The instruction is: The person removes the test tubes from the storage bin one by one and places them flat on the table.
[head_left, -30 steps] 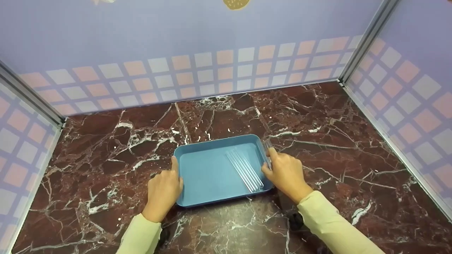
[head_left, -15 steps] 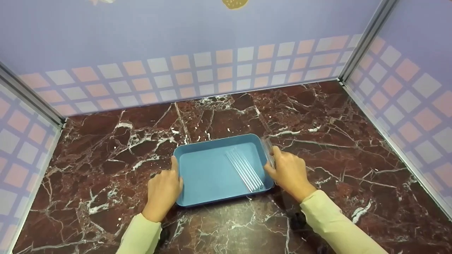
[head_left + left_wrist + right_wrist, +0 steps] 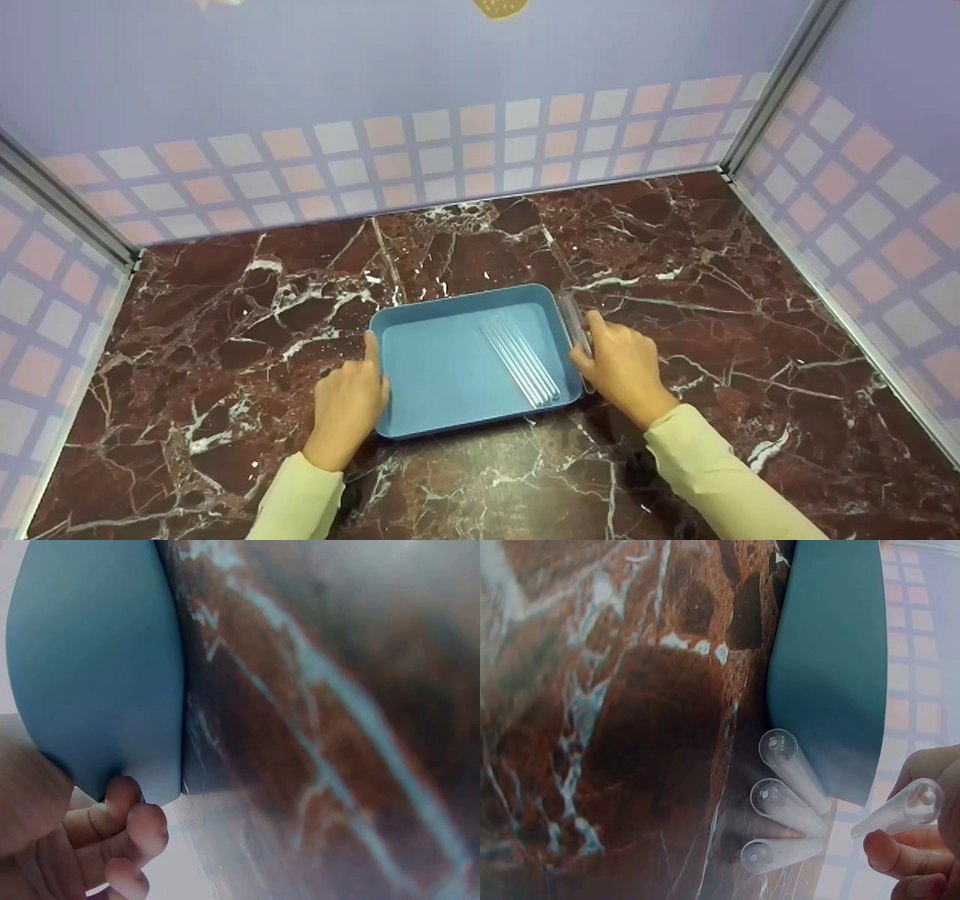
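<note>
A blue tray [image 3: 442, 367] rests on the marbled table, with several clear test tubes [image 3: 521, 364] side by side in its right half. My left hand [image 3: 350, 401] grips the tray's left end, index finger along the rim; in the left wrist view the curled fingertips [image 3: 146, 829] sit at the tray's corner. Just outside the tray's right wall, my right hand [image 3: 621, 367] pinches a clear test tube [image 3: 904, 806] between thumb and fingers. Below it in the right wrist view, three more clear tubes [image 3: 787, 806] lie on the table, their rounded ends fanned beside the tray.
Dark red marbled tabletop [image 3: 720, 315] with white veins surrounds the tray. A lilac wall [image 3: 420, 82] with pink and white squares closes off the back, and similar panels [image 3: 862, 195] stand at both sides.
My right hand has shifted right, away from the tray's right rim, and the clear tubes by its fingers now show more fully outside the tray. Left hand and tray stay in place.
</note>
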The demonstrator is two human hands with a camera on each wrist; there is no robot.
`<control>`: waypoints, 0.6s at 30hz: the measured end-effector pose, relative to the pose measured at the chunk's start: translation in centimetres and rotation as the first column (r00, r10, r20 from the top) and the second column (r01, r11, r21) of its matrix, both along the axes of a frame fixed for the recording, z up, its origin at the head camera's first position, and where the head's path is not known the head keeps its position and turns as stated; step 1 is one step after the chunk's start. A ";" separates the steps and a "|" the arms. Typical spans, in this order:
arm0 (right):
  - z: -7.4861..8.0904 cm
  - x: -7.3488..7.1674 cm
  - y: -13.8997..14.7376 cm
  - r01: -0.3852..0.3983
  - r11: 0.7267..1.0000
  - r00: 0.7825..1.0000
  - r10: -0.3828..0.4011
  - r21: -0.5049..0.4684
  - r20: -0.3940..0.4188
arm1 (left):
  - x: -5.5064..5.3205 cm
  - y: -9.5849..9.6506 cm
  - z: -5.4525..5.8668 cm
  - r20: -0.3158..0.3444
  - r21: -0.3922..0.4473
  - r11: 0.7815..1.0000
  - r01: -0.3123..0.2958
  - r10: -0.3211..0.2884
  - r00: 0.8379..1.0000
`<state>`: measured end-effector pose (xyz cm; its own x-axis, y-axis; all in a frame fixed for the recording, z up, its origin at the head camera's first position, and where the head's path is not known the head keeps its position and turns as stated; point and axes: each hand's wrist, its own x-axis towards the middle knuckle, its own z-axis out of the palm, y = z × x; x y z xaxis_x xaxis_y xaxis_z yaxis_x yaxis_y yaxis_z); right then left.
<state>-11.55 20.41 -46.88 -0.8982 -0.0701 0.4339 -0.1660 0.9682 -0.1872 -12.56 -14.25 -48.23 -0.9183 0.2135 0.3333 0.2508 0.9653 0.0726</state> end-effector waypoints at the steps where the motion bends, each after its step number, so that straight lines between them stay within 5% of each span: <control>1: 0.0 0.0 0.1 0.001 1.000 1.000 -0.001 -0.001 0.002 | 0.0 0.0 0.0 0.003 0.001 1.000 -0.001 0.001 1.000; 18: -0.5 -0.2 0.7 0.019 0.999 0.998 -0.017 -0.034 0.062 | 0.0 0.0 0.0 0.025 -0.005 1.000 -0.012 0.012 1.000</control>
<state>-11.75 21.11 -47.42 -0.9244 -0.0396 0.3795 -0.1358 0.9636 -0.2303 -12.58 -14.29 -48.21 -0.9287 0.2044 0.3095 0.2378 0.9685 0.0738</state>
